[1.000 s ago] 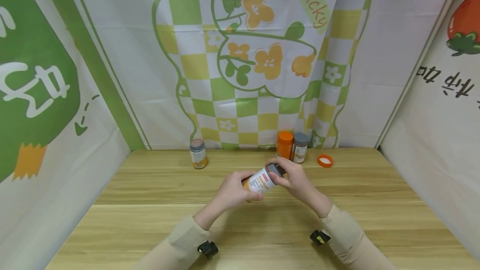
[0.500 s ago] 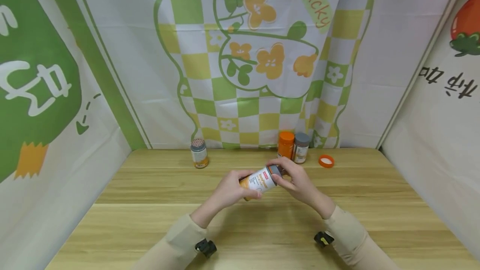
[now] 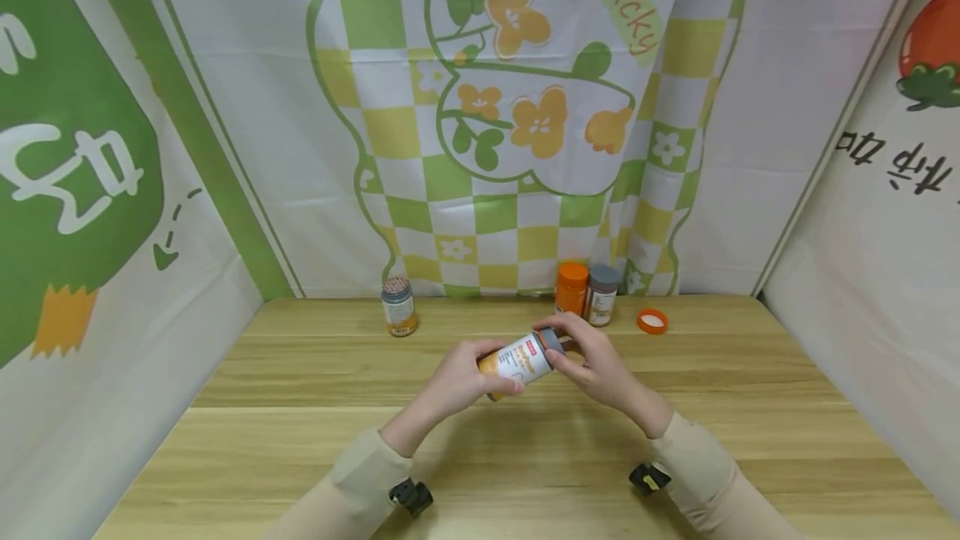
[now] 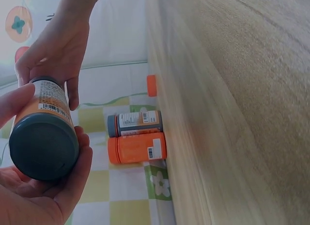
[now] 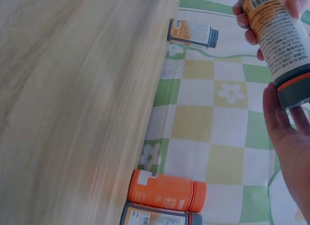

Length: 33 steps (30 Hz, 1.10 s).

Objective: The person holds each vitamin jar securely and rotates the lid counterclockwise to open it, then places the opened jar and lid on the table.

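A white and orange supplement bottle (image 3: 517,359) is held tilted above the table, its grey base toward the lower left. My left hand (image 3: 456,380) grips its lower body, with the thumb on the near side. On its grey lid (image 3: 552,338), at the upper right end, the fingers and thumb of my right hand (image 3: 597,363) are curled. An orange band shows at the lid's edge in the right wrist view, where printed text and a barcode cover the bottle's side (image 5: 281,38). The left wrist view shows the dark round base (image 4: 44,146).
At the back left of the wooden table (image 3: 300,440) stands a lidless bottle (image 3: 399,311) with a patterned top. An orange bottle (image 3: 572,286) and a grey-lidded bottle (image 3: 602,298) stand together at the back right. Beside them lies an orange cap (image 3: 652,322), its white inside up.
The held bottle has shifted slightly left along with the left hand. My right fingers and thumb have stayed at the lid with small shifts. The standing bottles and cap stay in place.
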Tool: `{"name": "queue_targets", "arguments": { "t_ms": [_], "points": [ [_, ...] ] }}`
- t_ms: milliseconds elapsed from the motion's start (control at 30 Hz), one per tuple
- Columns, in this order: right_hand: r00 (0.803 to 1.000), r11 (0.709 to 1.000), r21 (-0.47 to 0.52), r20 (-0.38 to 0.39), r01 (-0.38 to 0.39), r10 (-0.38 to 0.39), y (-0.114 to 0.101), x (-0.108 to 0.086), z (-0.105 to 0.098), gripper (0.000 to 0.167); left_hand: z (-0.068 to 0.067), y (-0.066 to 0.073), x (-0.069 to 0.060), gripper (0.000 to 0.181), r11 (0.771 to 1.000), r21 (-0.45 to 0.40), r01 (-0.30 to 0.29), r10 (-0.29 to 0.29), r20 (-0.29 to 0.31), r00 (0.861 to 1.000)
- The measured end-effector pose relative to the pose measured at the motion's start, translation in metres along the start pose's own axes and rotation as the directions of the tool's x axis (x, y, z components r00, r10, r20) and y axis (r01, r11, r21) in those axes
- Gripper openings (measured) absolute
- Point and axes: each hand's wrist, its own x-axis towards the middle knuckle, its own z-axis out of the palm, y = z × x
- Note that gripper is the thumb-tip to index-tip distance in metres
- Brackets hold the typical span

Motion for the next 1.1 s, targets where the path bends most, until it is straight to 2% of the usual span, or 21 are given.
{"name": "queue_targets", "arguments": {
  "t_ms": [100, 200, 400, 500, 667, 767, 1100],
  "points": [
    [0.998, 0.996, 0.061, 0.016, -0.064, 0.063, 0.001, 0.000, 0.000, 0.030, 0.001, -0.001, -0.001, 0.051, 1.000, 0.016, -0.008, 0.008, -0.007, 1.000],
    [0.985, 0.975, 0.139, 0.030, -0.175, 0.173, 0.010, -0.002, 0.002, 0.028, 0.002, -0.002, -0.001, 0.052, 0.999, 0.036, -0.014, 0.015, -0.017, 1.000],
    [0.923, 0.906, 0.177, 0.070, -0.385, 0.379, 0.020, -0.004, 0.002, 0.030, 0.005, -0.004, -0.002, 0.054, 0.995, 0.095, -0.029, 0.033, -0.039, 0.999],
    [0.875, 0.851, 0.203, 0.123, -0.484, 0.469, 0.017, -0.002, 0.001, 0.036, 0.006, -0.003, -0.003, 0.056, 0.987, 0.152, -0.056, 0.067, -0.063, 0.996],
    [0.762, 0.714, 0.268, 0.199, -0.647, 0.616, 0.011, 0.003, -0.001, 0.049, 0.008, -0.001, -0.005, 0.059, 0.964, 0.251, -0.083, 0.112, -0.106, 0.988],
    [0.728, 0.676, 0.273, 0.214, -0.685, 0.651, 0.010, 0.004, -0.002, 0.051, 0.009, 0.001, -0.007, 0.059, 0.952, 0.289, -0.100, 0.143, -0.130, 0.981],
    [0.699, 0.643, 0.280, 0.216, -0.713, 0.681, 0.008, 0.004, -0.002, 0.051, 0.012, 0.000, -0.008, 0.057, 0.907, 0.395, -0.150, 0.240, -0.190, 0.952]
  ]
}}
